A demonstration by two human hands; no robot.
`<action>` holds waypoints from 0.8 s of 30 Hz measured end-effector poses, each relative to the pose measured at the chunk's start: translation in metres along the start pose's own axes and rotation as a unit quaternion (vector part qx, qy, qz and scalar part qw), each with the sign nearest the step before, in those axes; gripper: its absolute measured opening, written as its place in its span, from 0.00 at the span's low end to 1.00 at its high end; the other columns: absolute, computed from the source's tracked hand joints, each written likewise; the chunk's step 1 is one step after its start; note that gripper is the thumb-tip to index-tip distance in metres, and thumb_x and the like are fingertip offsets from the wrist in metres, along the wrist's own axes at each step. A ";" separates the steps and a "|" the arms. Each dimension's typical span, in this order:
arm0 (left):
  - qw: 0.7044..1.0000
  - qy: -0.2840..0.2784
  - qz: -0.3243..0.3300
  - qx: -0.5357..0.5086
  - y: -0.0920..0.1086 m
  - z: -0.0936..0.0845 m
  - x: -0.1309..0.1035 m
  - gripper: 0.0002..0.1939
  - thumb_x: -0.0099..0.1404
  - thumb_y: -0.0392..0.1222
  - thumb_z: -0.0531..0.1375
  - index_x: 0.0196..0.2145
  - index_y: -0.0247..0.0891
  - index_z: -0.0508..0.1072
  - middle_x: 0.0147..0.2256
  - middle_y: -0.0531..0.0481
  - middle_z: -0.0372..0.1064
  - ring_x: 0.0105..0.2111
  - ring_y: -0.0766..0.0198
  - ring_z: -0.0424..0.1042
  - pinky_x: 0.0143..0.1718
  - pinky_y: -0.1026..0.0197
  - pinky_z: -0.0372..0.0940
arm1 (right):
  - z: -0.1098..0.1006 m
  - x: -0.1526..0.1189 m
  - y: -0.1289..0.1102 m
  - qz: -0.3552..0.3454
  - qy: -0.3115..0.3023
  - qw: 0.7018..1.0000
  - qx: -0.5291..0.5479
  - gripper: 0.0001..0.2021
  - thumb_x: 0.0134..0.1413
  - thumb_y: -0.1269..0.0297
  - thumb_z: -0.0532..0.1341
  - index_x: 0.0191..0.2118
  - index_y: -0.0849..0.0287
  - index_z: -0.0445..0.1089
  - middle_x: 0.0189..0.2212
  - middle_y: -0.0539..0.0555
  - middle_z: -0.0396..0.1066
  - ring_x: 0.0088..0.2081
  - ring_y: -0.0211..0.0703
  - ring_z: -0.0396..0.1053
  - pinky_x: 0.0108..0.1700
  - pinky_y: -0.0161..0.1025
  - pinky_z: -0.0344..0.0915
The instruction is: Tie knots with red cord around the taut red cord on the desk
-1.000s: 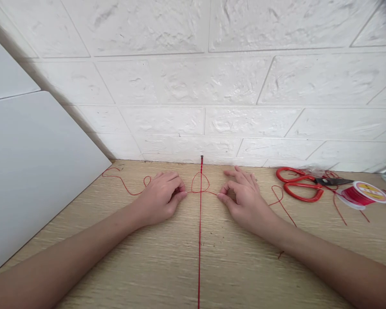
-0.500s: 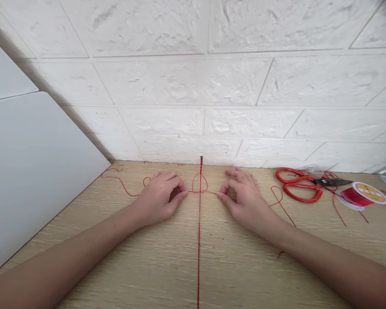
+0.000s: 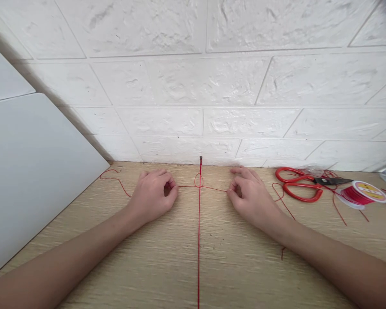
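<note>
A taut red cord (image 3: 198,240) runs from a small nail (image 3: 201,158) at the wall's foot down towards me, with a short knotted part (image 3: 200,166) near the nail. Around it lies a small loop of thin red thread (image 3: 215,188), whose ends stretch out sideways. My left hand (image 3: 156,193) pinches the thread left of the cord, thumb against forefinger. On the right, my right hand (image 3: 252,197) pinches the other side of the thread, its outer fingers spread.
At the right lie red-handled scissors (image 3: 304,192), a spool of red thread (image 3: 362,195), loose thread pieces and clear plastic. A white panel (image 3: 35,171) stands at the left. The white brick-pattern wall (image 3: 180,86) closes off the back.
Both hands have moved outwards, away from the cord. The thread loop around the cord has become smaller, with longer straight stretches of thread on both sides.
</note>
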State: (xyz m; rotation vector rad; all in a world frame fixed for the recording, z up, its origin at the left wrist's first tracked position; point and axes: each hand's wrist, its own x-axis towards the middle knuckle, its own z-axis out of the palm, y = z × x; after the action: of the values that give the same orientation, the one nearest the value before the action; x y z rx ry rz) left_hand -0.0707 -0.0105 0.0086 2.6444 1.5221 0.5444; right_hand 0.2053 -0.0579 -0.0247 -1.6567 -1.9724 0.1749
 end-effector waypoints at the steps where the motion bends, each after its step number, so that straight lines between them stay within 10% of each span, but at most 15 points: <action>1: 1.000 0.003 -0.007 0.005 0.000 0.000 0.000 0.09 0.64 0.42 0.57 0.27 0.38 0.67 0.30 0.51 0.70 0.32 0.59 0.68 0.40 0.51 0.56 | -0.001 0.001 0.000 -0.001 0.001 1.000 -0.006 0.06 0.54 0.68 0.58 0.27 0.55 0.63 0.54 0.62 0.68 0.61 0.60 0.59 0.62 0.59 0.56; 7: 1.000 0.005 0.012 -0.018 0.001 0.000 0.000 0.09 0.68 0.46 0.57 0.36 0.39 0.70 0.38 0.48 0.71 0.40 0.57 0.69 0.44 0.50 0.57 | 0.000 0.002 -0.002 -0.027 -0.015 0.999 0.035 0.05 0.60 0.61 0.59 0.40 0.54 0.66 0.54 0.60 0.67 0.66 0.59 0.53 0.63 0.62 0.53; 24: 0.998 0.019 -0.056 -0.024 -0.008 0.005 0.004 0.09 0.68 0.46 0.56 0.35 0.39 0.73 0.40 0.45 0.71 0.44 0.51 0.68 0.45 0.47 0.58 | 0.006 0.002 0.005 0.012 0.022 0.998 0.050 0.01 0.53 0.67 0.61 0.33 0.55 0.68 0.54 0.60 0.68 0.66 0.60 0.53 0.64 0.62 0.51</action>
State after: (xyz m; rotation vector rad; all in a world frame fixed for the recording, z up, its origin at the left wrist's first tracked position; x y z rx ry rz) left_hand -0.0737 -0.0023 0.0029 2.5087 1.6340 0.6198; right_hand 0.2064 -0.0533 -0.0311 -1.6067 -1.8819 0.2406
